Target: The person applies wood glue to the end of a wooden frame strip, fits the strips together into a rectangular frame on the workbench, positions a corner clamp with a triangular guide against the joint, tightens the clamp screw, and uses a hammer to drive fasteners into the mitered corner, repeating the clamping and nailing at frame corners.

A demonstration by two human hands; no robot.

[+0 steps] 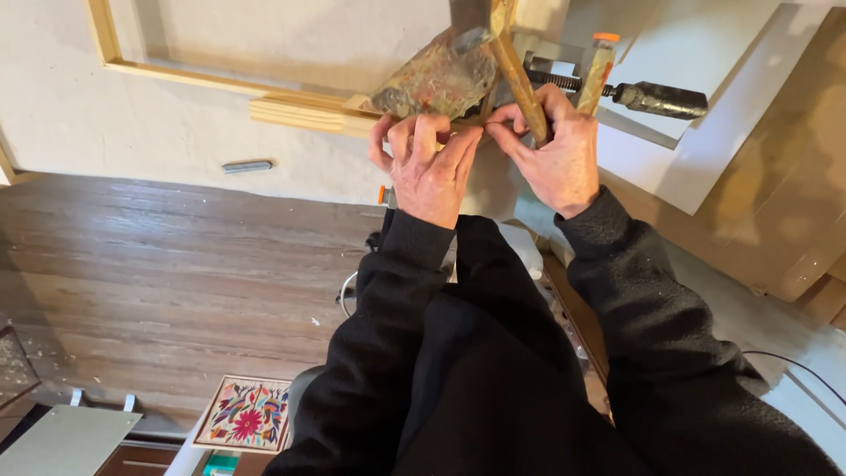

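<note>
Wooden frame (291,110): one; two hands, left hand (429,172), right hand (555,154), pinching its clamped corner.

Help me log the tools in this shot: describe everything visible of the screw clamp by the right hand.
The screw clamp lies at the corner of the pale wooden frame, just above the right hand. It has a dark, worn handle pointing right, a threaded metal screw, a grey metal jaw and an orange-capped bar. It looks paint-stained and lies roughly level on the white worktable. The right hand's fingers seem to touch the bar.
</note>
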